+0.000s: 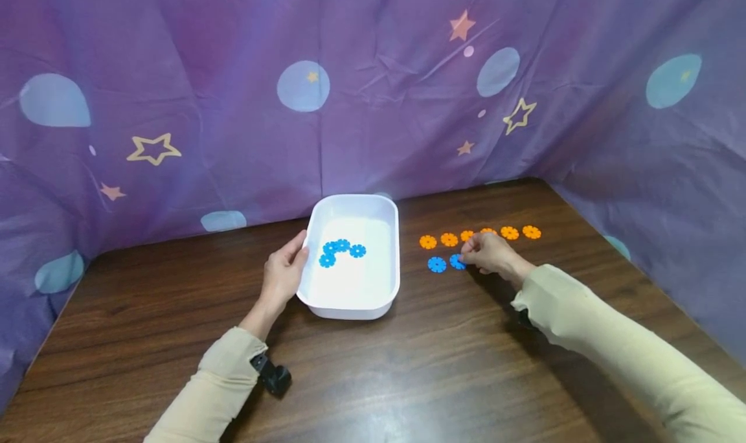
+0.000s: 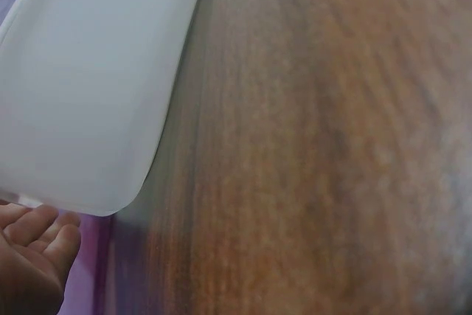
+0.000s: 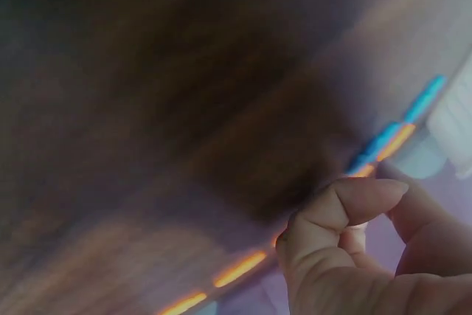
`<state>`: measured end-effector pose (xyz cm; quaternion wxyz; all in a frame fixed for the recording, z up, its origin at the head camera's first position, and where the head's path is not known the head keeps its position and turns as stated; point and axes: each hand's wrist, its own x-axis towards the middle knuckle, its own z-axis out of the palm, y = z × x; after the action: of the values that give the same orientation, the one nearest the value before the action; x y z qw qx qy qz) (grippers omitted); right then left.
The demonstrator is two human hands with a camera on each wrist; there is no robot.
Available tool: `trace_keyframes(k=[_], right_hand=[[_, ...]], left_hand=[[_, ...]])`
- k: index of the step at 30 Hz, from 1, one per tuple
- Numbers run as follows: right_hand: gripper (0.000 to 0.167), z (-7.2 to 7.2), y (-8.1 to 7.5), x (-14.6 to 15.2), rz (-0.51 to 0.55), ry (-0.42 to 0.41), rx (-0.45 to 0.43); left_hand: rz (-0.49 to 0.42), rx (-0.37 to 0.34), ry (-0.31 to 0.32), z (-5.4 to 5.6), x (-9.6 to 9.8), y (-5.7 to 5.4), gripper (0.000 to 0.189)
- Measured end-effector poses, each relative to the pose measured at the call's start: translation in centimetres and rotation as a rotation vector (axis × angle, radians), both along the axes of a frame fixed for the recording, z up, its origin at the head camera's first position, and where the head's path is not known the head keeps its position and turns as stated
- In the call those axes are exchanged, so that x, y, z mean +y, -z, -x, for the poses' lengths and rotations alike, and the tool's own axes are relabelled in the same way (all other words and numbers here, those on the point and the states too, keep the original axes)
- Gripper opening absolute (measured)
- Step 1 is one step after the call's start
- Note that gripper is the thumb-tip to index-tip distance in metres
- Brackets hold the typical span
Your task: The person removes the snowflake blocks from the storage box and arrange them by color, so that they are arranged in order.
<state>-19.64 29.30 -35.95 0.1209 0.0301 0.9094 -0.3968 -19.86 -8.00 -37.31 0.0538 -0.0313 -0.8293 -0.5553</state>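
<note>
By the curled left hand, the white rectangular tray of blue flower-shaped plastic discs is gripped. Rightward, a loose blue disc is partly covered by the nearly closed right hand; its hold cannot be told. Far orange flower-shaped discs could be nudged by careless lifting.

white tray fills the upper left, cut off by frame edge, rounded corner pointing down. left hand in the bottom-left corner, fingers bent, right at the tray's lower edge; can't tell actual contact. brown wood-grain tabletop takes the rest, blurry. purple cloth beside the hand
</note>
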Motion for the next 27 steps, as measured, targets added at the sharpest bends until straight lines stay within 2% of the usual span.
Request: trace_keyframes(k=[5, 12, 15, 20, 25, 27], right_hand=[[0.019, -0.1, -1.1, -1.7, 0.129, -0.011, 0.077], [0.019, 0.4, -3.6, -7.7, 0.293, -0.067, 0.142], [0.018, 0.6, -4.1, -10.3, 0.352, -0.074, 0.153], [0.017, 1.8, -4.4, -13.9, 0.380, -0.042, 0.124], [0.020, 3.3, -3.6, -16.0, 0.396, -0.005, 0.057], [0.022, 3.6, -3.4, -16.6, 0.370, -0.011, 0.045]], left_hand=[[-0.003, 0.050, -0.009, -0.2, 0.1, -0.1, 0.039], [0.003, -0.018, -0.001, 0.0, 0.1, -0.1, 0.040], [0.004, -0.017, 0.006, -0.1, 0.1, -0.1, 0.040], [-0.002, -0.009, 0.003, 0.0, 0.1, -0.1, 0.041], [0.001, -0.017, -0.001, 0.0, 0.1, 0.0, 0.041], [-0.001, -0.019, -0.001, 0.0, 0.1, 0.0, 0.041]])
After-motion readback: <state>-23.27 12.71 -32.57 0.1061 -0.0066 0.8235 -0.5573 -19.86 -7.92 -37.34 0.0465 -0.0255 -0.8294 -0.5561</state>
